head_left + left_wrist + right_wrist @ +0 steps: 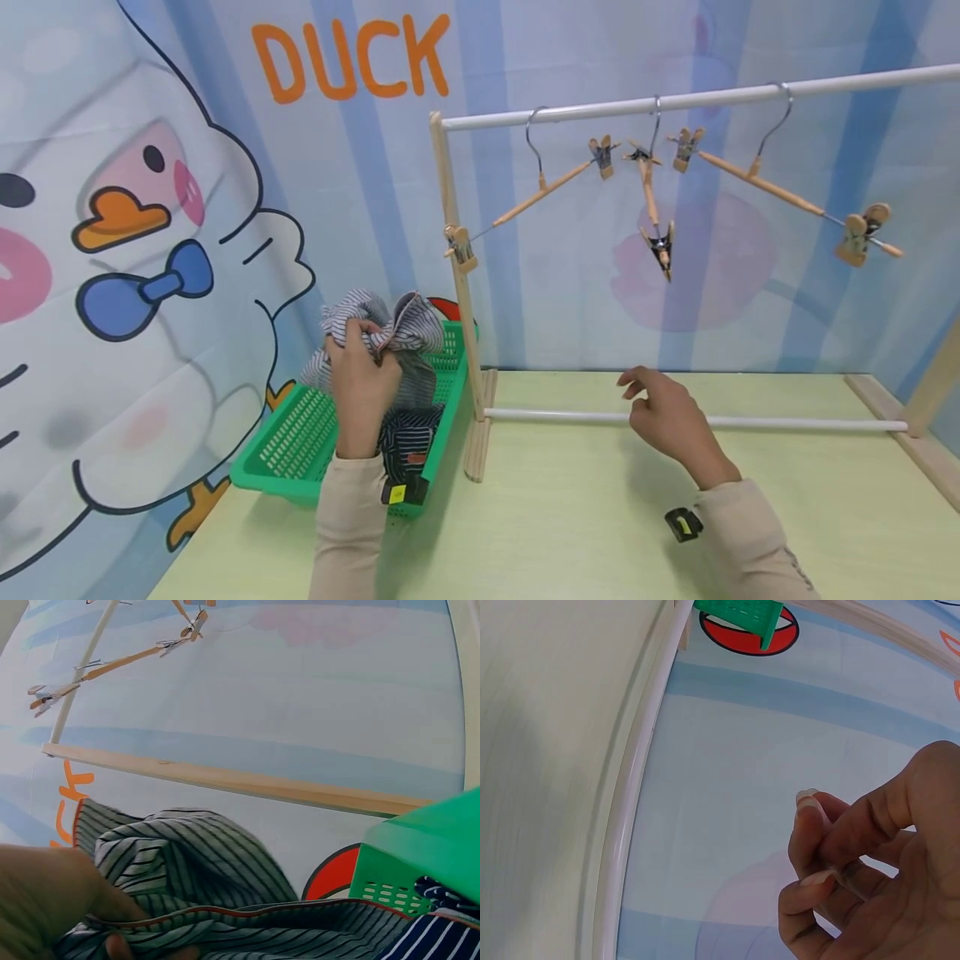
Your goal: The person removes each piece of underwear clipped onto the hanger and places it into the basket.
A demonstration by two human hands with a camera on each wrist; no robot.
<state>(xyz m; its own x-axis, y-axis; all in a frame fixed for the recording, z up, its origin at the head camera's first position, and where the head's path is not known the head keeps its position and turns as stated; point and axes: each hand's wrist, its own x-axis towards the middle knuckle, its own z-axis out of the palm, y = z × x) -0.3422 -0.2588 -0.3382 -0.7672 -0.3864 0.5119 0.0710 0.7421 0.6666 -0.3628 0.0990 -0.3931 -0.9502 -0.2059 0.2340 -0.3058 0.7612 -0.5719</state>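
Observation:
My left hand (363,379) grips a grey-and-white striped garment (416,321) above the green basket (442,425). In the left wrist view the bunched striped cloth (202,847) shows a thin orange-red edge, and part of the fingers is hidden in its folds. A dark navy striped garment (408,437) lies in the basket below it. My right hand (671,417) hovers over the table near the rack's lower white bar (810,423). Its fingers are loosely curled and hold nothing, as the right wrist view also shows.
A rack with wooden posts (459,275) and a white top rail (487,121) stands right of the basket. From the rail hang three wooden clip hangers, at left (543,196), middle (650,196) and right (780,190). A printed cloth backdrop (555,317) lines the back of the pale table (562,517).

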